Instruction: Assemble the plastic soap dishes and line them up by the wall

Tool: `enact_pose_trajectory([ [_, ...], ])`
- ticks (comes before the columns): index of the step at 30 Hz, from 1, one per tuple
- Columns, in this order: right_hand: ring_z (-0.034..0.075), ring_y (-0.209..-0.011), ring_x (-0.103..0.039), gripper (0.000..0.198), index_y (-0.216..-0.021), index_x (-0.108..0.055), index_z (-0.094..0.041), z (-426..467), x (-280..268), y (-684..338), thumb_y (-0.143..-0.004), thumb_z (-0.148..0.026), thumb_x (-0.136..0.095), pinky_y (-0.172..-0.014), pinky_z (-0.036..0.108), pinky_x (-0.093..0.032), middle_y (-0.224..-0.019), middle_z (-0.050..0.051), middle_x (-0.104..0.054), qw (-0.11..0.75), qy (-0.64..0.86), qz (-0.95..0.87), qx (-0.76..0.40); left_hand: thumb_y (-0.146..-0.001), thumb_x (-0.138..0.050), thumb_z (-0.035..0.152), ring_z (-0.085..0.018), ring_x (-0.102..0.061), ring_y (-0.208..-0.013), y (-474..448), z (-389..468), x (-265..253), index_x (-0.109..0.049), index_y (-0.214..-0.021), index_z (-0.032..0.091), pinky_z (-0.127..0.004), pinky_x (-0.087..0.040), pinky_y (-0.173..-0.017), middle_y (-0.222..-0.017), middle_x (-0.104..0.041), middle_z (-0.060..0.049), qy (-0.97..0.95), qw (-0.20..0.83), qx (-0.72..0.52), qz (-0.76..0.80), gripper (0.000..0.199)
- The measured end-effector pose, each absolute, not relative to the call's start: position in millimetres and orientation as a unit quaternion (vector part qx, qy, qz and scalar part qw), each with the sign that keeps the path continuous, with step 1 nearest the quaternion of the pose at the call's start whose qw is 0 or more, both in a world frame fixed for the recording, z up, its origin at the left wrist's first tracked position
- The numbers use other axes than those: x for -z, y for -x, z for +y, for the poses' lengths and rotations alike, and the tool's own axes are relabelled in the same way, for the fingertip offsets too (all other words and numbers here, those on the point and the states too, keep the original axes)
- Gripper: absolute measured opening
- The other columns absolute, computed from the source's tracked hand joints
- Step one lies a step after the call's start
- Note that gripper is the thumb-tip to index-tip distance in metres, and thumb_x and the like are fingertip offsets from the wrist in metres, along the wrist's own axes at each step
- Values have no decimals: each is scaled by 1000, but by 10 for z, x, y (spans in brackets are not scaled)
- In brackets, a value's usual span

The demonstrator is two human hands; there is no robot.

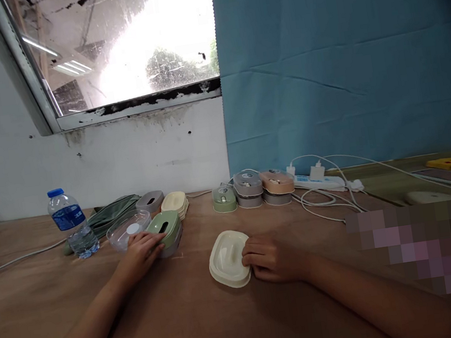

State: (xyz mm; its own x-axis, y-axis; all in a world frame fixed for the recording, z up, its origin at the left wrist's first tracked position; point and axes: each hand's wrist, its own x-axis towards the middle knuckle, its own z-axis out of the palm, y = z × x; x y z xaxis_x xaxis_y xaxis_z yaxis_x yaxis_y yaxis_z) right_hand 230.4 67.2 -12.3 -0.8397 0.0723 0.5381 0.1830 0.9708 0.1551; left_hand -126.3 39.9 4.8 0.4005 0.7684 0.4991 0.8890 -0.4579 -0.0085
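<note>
My right hand (272,258) is closed on the right edge of a cream plastic lid (227,258), rounded and rectangular with a raised rim. The lid lies low over the brown tabletop; whether it touches is unclear. At the left, my left hand (143,253) lies with stretched fingers against the near-left side of a green lid with a dark slot (168,224), part of a small stack. Its thumb is hidden. Just behind this hand sits a clear plastic cover (119,234). A stack of cream lids (175,203) and a grey lid (150,201) stand behind the green one.
Toward the back wall stand a green box (224,199), stacked grey boxes (248,189) and a pink-topped box (278,187). A power strip (323,182) with loose white cables is right of them. A water bottle (72,224) and dark green cloth pouch (110,216) are at left.
</note>
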Motion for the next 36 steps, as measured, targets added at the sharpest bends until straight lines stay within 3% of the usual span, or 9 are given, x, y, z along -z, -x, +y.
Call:
enact_pose_trajectory([
  [15, 15, -74, -51, 14, -83, -56, -15, 658, 106, -2303, -78, -9, -44, -66, 26, -41, -79, 7, -60, 273, 68, -955, 97, -88, -37, 33, -23, -50, -100, 1282, 401, -32, -51, -118, 25, -39, -34, -86, -109, -62, -6, 828, 144, 204, -502, 34],
  [20, 15, -74, -51, 14, -83, -55, -16, 666, 109, -2306, -78, -9, -44, -65, 26, -40, -78, 6, -59, 268, 69, -955, 103, -86, -41, 33, -26, -41, -114, 880, 182, -184, -42, -124, 22, -43, -30, -93, -127, -46, -10, 803, 157, 263, -511, 39],
  [22, 15, -74, -52, 13, -84, -55, -16, 669, 114, -2307, -78, -10, -45, -66, 26, -40, -79, 6, -59, 262, 71, -956, 108, -85, -43, 31, -24, -42, -112, 527, 43, -246, -46, -120, 21, -39, -33, -92, -122, -48, -10, 833, 106, 251, -482, 36],
  [25, 15, -75, -53, 13, -86, -54, -16, 672, 124, -2312, -79, -10, -44, -66, 26, -40, -78, 6, -60, 261, 70, -955, 127, -79, -53, 30, -21, -52, -95, -19, -102, -275, -53, -110, 22, -34, -39, -86, -105, -57, -6, 915, 28, 140, -377, 32],
  [30, 15, -69, -52, 8, -83, -52, -15, 669, 131, -2328, -77, -14, -47, -65, 29, -38, -77, 4, -60, 309, 51, -932, 183, -78, -51, 19, -17, -57, -74, -444, 38, -269, -62, -80, 17, -25, -44, -69, -84, -61, -4, 921, 1, 55, -385, 11],
  [33, 14, -65, -50, 3, -77, -50, -16, 655, 117, -2332, -76, -14, -47, -63, 30, -36, -74, 4, -60, 336, 34, -919, 205, -79, -50, 19, -15, -59, -76, -388, 296, -387, -64, -82, 17, -22, -43, -69, -86, -62, -5, 913, -14, 62, -404, 15],
  [36, 13, -59, -46, 7, -71, -48, -17, 632, 90, -2324, -78, -17, -46, -58, 29, -32, -69, 2, -58, 305, 23, -925, 225, -81, -47, 20, -16, -59, -83, -189, 642, -586, -65, -93, 18, -22, -42, -74, -92, -62, -5, 880, 25, 104, -463, 22],
])
